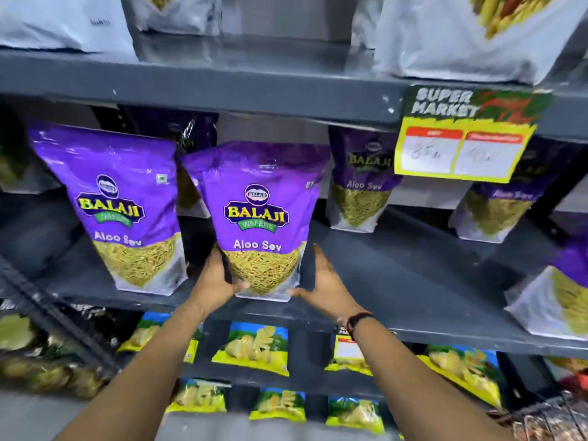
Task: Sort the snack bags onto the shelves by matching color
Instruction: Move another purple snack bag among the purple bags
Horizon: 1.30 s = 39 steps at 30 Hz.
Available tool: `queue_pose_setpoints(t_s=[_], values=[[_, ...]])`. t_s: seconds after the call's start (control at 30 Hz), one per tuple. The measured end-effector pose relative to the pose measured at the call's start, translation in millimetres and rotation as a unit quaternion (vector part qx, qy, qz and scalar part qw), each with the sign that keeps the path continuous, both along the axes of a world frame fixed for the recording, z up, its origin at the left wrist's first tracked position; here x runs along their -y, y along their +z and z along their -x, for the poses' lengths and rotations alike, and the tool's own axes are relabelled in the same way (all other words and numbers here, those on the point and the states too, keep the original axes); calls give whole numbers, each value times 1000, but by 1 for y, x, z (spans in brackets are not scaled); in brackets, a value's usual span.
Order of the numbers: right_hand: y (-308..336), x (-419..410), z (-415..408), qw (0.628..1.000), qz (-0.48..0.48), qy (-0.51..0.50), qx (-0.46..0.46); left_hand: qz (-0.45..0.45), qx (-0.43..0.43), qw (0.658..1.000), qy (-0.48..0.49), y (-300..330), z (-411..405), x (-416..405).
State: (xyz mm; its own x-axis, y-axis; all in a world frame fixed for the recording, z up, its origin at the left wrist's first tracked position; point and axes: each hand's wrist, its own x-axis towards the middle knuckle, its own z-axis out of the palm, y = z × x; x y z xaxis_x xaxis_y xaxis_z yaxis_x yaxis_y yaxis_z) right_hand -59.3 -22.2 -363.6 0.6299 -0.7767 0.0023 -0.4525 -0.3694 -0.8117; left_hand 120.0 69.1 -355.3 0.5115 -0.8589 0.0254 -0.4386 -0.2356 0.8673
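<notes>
Forearms enter from the bottom edge, ours, reaching up toward a dark grey shelf (397, 281). Nearest to us, below that shelf, we see rows of blue-and-yellow chip bags (251, 348) on the lower racks. On our right wrist sits a dark band (358, 321).

Our left hand (216, 281) and right hand (321, 288) flank the base of a purple Aloo Sev bag (259, 218), which stands upright on the shelf near its front edge. The left grip touches the bag's lower left corner, thumb across the front and fingers behind. The right grip is released, palm flat and fingers extended just beside the lower right edge; we cannot tell whether it touches.

Just left of this bag stands a second purple bag (117, 205), also upright. Further back on the same shelf are more purple bags, one behind centre-right (362, 183) and others at the right. A yellow supermarket price tag (458, 144) hangs from the shelf above, where grey-white bags (461, 43) stand farthest away.
</notes>
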Motion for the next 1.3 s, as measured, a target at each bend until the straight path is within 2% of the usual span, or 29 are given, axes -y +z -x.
queue_pose_setpoints(t_s=[0.13, 0.3, 0.73, 0.93, 1.1, 1.3], values=[[-11, 3, -13, 999, -26, -11, 15, -33, -90, 995, -29, -10, -7, 7], [-14, 7, -2, 997, -22, -65, 34, -34, -119, 992, -28, -16, 6, 12], [0, 21, 120, 993, -7, -115, 24, -18, -84, 988, -125, -22, 105, 55], [-1, 28, 130, 995, -56, -82, 3, -15, -56, 990, -132, -23, 112, 58], [-8, 31, 127, 994, -56, -95, -1, -13, -110, 984, -140, -23, 116, 57], [-7, 29, 136, 993, -58, -103, 2, -11, -113, 983, -147, -23, 124, 58]])
